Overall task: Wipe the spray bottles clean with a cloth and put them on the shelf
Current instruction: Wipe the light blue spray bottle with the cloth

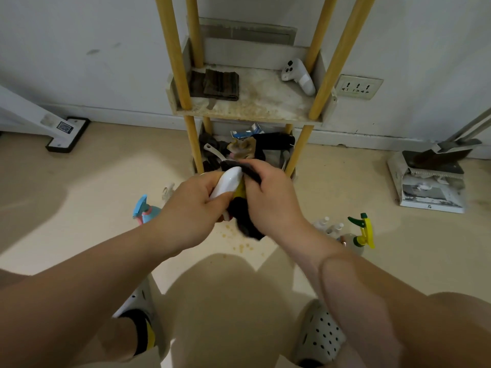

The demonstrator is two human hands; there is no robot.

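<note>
Wide beige floor (93,187) here, and a tall shelf (249,116) on yellow posts stands against the wall, its middle tier stained and dusty. Over at the right wall, a white dustpan (430,181) with a brush sits on the floor.

Centre stage: both hands meet in front of the lowest tier. The left hand (196,205) has its fingers curled round a white spray bottle (228,183), held up off the floor and tilted. The right hand (271,200) grips a dark cloth (245,221), fingers bunched over it and pressing it against the bottle's side; the loose end hangs below.

On the floor to the left, near that wrist, a blue-trigger spray bottle (144,209). On the right, a spray bottle with a green-and-yellow trigger (362,231), with small white bottles (329,227) just beside it.

Up on the middle tier, a folded dark towel (219,85) lies at the left, and a white controller (299,75) leans in the back right corner. A wall socket (357,87) is just right of the shelf.
</note>
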